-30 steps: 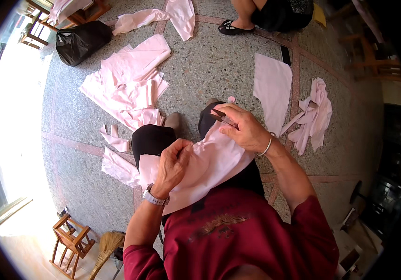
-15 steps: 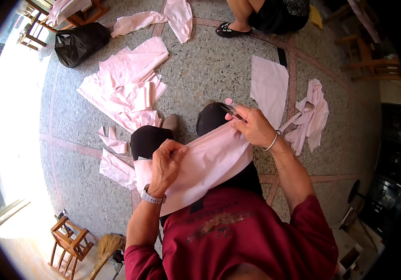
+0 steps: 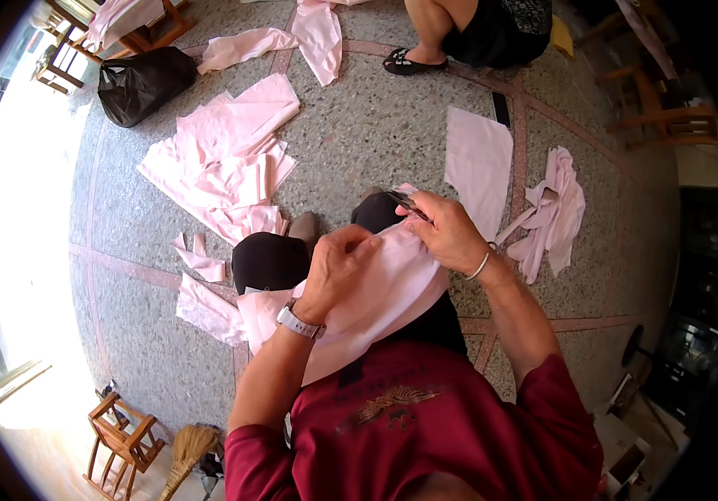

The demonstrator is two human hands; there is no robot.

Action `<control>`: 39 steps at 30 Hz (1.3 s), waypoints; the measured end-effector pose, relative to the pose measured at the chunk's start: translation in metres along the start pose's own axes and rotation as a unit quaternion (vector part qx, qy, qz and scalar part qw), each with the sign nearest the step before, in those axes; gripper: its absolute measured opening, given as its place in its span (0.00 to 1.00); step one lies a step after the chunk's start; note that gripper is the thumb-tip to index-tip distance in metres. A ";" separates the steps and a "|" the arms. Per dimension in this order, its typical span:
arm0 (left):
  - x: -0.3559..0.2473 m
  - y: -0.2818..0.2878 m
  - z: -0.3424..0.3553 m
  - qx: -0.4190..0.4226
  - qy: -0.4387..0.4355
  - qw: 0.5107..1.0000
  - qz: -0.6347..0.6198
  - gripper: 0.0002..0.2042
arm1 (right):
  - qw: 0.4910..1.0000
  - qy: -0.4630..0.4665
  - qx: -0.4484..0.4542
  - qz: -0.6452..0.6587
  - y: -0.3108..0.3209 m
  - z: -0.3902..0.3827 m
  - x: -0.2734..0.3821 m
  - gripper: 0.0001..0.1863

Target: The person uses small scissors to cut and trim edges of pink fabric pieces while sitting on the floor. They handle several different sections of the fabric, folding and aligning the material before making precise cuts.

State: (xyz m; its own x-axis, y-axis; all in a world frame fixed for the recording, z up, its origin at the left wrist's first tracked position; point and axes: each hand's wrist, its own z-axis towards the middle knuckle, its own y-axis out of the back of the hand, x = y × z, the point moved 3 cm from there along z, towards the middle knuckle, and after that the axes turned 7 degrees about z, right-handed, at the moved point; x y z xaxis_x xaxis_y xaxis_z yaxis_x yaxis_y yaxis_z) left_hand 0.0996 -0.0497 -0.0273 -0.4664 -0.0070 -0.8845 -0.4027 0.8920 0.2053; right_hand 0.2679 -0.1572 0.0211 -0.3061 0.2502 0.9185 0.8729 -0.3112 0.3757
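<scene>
A pale pink cloth [image 3: 384,301] lies across my lap and dark-trousered knees [image 3: 269,260]. My left hand [image 3: 336,267], wrist watch below it, is closed on the cloth's upper edge with fingertips pinched. My right hand [image 3: 447,234] grips small dark thread snips [image 3: 406,202] and also holds the cloth at its upper right corner, near my right knee. The snips point up and left, and whether their blades touch cloth I cannot make out.
Pink cloth pieces [image 3: 209,184], [image 3: 477,159], [image 3: 555,209] lie on the speckled floor. A black bag [image 3: 142,83] sits upper left. Another person's leg [image 3: 426,37] is at the top. Chairs [image 3: 659,117], a small wooden chair [image 3: 123,430] and a straw broom [image 3: 192,459] stand around.
My left hand has moved up and to the right along the cloth, closer to my right hand. My right hand shifted slightly right, then slightly back left, still holding the snips.
</scene>
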 end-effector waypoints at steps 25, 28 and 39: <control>0.042 -0.018 -0.021 0.013 0.175 0.854 -0.490 0.06 | 0.982 -0.154 0.074 0.079 -0.043 -0.036 -0.007 0.09; 0.042 -0.018 -0.021 0.011 0.176 0.849 -0.498 0.06 | 0.982 -0.156 0.086 0.066 -0.043 -0.037 -0.007 0.11; 0.044 -0.020 -0.021 0.009 0.187 0.841 -0.507 0.07 | 0.987 -0.136 0.071 0.047 -0.043 -0.038 -0.005 0.11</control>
State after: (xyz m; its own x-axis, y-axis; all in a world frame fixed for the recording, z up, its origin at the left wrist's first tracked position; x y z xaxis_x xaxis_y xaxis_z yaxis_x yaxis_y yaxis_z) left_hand 0.0708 -0.0777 -0.0618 -0.1075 -0.9072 -0.4068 -0.7321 0.3490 -0.5850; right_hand 0.2179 -0.1801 0.0049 -0.1243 0.4700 0.8739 0.9430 -0.2182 0.2514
